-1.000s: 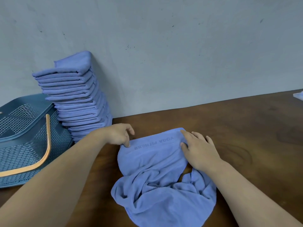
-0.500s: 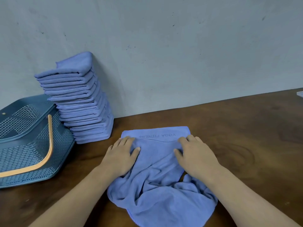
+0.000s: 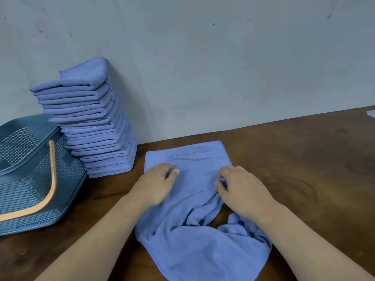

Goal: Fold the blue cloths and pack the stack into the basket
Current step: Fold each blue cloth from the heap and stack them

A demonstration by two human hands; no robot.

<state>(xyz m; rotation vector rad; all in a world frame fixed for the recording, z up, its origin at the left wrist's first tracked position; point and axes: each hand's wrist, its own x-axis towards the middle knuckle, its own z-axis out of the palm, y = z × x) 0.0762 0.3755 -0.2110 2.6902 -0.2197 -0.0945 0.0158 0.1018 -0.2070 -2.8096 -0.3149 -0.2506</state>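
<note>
While left hand [image 3: 156, 185] presses, blue cloth [image 3: 188, 240] bunches in right hand [image 3: 241, 189] grip.

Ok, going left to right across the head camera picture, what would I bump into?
Blue basket → tall stack of folded cloths → left hand → right hand → small pale thing at the right edge.

A: Colour of the cloth [image 3: 194, 240]?
B: Plain periwinkle blue, with lettering [image 3: 187, 154] in a darker shade of the same blue.
A: And of the stack [image 3: 91, 118]?
B: Same blue throughout, no print showing.
A: Of the basket [image 3: 30, 179]?
B: Teal-blue, pierced in a fine lattice with plain diamond patches; pale orange on the handle [image 3: 53, 179].
A: Of the table [image 3: 304, 159] and the wall [image 3: 203, 57]?
B: Dark brown with swirling wood grain; dull grey-blue, flecked with small dark marks.
</note>
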